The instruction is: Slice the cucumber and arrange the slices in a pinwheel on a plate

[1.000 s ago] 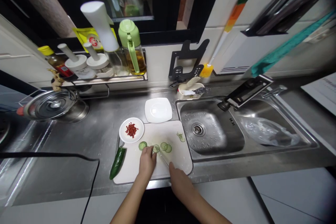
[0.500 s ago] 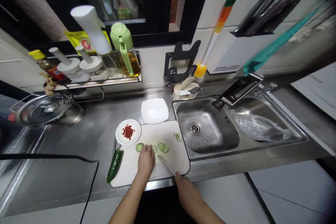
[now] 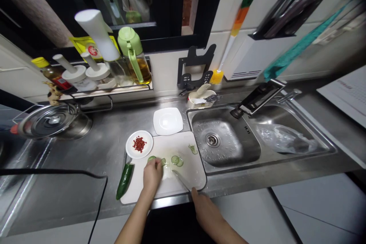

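My left hand [image 3: 152, 174] is over the white cutting board [image 3: 183, 144], thumb and fingers pinched on a thin cucumber slice [image 3: 163, 162]. Partly behind those fingers lies another green slice [image 3: 151, 158]. A pair of overlapping cucumber rounds [image 3: 177, 161] rests to the right. My right hand [image 3: 206, 208], at the board's front edge, is closed around the handle of a knife [image 3: 180, 180], its blade pointing up and left over the board. A cut dark green cucumber [image 3: 124, 181] lies along the board's left edge. Some green peelings [image 3: 193, 148] sit near the right edge.
Behind the board stand a round plate of chopped red pieces [image 3: 139, 144] and a white square dish [image 3: 168, 121]. To the right is a steel sink [image 3: 228, 137] with a tap. A lidded pot [image 3: 54, 122] stands at left, below a shelf of bottles.
My left hand has shifted left, with a cucumber slice at its fingertips tilting up. It now covers more of the leftmost slice. My right hand and the knife are nearly still.
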Demonstrator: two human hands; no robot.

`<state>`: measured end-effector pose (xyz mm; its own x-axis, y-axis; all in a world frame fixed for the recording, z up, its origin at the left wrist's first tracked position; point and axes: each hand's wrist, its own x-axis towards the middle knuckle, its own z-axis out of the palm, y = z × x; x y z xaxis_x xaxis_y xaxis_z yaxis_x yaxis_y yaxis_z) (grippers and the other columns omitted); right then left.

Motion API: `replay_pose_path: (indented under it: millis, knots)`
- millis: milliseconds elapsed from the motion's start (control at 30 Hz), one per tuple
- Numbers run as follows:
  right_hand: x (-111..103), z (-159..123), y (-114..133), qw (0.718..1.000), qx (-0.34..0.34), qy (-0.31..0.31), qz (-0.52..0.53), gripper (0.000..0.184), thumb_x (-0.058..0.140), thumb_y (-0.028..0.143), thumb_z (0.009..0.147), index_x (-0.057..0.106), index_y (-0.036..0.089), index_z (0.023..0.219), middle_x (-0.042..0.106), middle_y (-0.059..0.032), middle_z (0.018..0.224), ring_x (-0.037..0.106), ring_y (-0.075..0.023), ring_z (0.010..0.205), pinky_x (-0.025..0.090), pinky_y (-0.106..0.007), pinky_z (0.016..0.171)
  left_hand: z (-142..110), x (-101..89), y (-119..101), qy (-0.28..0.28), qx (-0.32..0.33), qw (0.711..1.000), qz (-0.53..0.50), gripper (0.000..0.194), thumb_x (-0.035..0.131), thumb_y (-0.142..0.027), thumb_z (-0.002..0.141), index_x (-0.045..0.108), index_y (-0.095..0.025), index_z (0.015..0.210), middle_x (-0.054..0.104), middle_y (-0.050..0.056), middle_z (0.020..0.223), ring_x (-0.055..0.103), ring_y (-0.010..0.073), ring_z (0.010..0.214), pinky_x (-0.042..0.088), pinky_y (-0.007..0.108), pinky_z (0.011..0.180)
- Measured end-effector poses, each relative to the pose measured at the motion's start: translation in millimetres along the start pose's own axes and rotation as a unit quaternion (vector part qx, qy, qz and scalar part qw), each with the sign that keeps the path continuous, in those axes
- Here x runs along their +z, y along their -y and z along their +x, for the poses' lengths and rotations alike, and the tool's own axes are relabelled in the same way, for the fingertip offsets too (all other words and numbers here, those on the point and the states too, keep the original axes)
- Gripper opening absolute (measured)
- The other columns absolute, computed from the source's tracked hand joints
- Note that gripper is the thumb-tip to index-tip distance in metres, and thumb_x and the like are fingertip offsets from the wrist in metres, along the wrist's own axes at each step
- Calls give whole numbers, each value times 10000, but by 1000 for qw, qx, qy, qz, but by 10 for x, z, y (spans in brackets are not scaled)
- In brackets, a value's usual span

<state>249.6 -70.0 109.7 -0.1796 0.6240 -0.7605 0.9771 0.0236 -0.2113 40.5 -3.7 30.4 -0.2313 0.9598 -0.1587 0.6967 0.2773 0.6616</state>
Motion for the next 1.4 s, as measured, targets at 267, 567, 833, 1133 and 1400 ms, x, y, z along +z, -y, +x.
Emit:
replay_pose_path:
  millis: [267, 567, 833, 1133, 1400]
  knots:
    - [16, 17, -26, 1000, 1, -2, -9, 640, 323, -55, 767, 353, 95, 1388, 637, -173, 1092, 596, -238, 1015, 443, -304, 816, 66, -203, 306, -69, -58, 996, 24, 207, 468, -319, 803, 629, -190, 780, 662, 53, 784, 597, 195, 734, 423, 301, 722]
    - [-3, 4, -25, 1000, 2, -4, -2, 613, 324, -37, 787, 368, 103, 1382, 626, -178, 1117, 586, -231, 1025, 447, -303, 827, 79, -174, 335, -91, -26, 992, 81, 231, 449, -270, 828, 649, -166, 879, 647, 87, 863, 596, 216, 816, 445, 328, 771]
    - [-4, 4, -31, 1000, -2, -3, -6, 646, 306, -50, 766, 357, 100, 1393, 629, -174, 1106, 588, -245, 1026, 446, -307, 818, 32, 26, 23, -42, 60, 996, 51, 233, 469, -264, 843, 654, -187, 963, 641, 81, 957, 596, 199, 871, 460, 313, 804]
    - [115, 70, -90, 1000, -6, -14, -6, 605, 299, -31, 804, 347, 114, 1388, 632, -171, 1097, 598, -233, 1014, 443, -305, 819, 4, 380, -298, 43, 8, 998, 44, 232, 502, -258, 815, 625, -150, 979, 608, 102, 956, 574, 210, 906, 430, 325, 817]
    - [87, 65, -90, 1000, -4, -2, 3, 627, 309, -66, 770, 356, 94, 1375, 633, -185, 1091, 605, -249, 1000, 461, -326, 791, 52, 407, -371, 47, -16, 999, 20, 111, 515, -170, 757, 597, -169, 832, 592, 58, 840, 556, 180, 817, 407, 287, 770]
